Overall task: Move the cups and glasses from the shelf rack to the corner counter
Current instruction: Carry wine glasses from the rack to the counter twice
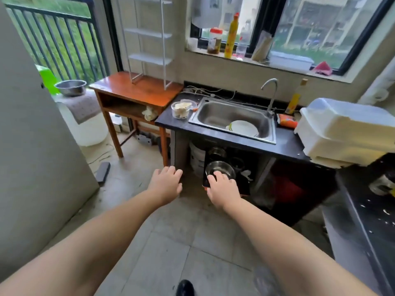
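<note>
I see my two hands (165, 184) (222, 190), one sink (233, 118), one tap (270, 92), one wooden table (136, 90), one white rack (149, 39), and two yellow bottles (232, 35) (296, 99).

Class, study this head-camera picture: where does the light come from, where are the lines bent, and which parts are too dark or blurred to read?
Head view: daylight enters through the window and the balcony railing; wide-angle distortion bows the white shelf rack and the wall at left; the space under the sink is in deep shadow; both the left hand and right hand look slightly soft.
</note>
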A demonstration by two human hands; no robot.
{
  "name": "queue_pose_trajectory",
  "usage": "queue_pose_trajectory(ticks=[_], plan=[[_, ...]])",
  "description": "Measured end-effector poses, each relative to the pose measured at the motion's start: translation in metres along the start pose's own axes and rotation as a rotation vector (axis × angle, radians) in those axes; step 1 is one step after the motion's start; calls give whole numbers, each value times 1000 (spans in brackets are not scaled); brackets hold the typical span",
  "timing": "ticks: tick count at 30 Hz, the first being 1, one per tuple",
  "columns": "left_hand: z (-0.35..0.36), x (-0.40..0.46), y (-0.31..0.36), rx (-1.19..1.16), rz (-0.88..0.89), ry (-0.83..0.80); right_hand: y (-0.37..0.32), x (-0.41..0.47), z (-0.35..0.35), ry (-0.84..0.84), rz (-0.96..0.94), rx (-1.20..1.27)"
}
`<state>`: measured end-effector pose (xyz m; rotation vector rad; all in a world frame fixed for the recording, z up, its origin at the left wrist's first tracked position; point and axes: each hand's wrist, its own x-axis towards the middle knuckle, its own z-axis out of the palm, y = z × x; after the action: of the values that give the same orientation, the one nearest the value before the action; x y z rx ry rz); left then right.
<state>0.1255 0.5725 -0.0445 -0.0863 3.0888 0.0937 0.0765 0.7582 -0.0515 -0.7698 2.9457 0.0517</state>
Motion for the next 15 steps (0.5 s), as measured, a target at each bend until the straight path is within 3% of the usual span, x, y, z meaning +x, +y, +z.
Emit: queue_pose_trajectory(ticks=[8, 15], plan=[[-24, 75, -86, -88, -266, -26, -32, 145, -26, -26, -193, -35], [-38, 124, -171, -79, -371, -33, -85, 250, -45, -23, -320, -31]])
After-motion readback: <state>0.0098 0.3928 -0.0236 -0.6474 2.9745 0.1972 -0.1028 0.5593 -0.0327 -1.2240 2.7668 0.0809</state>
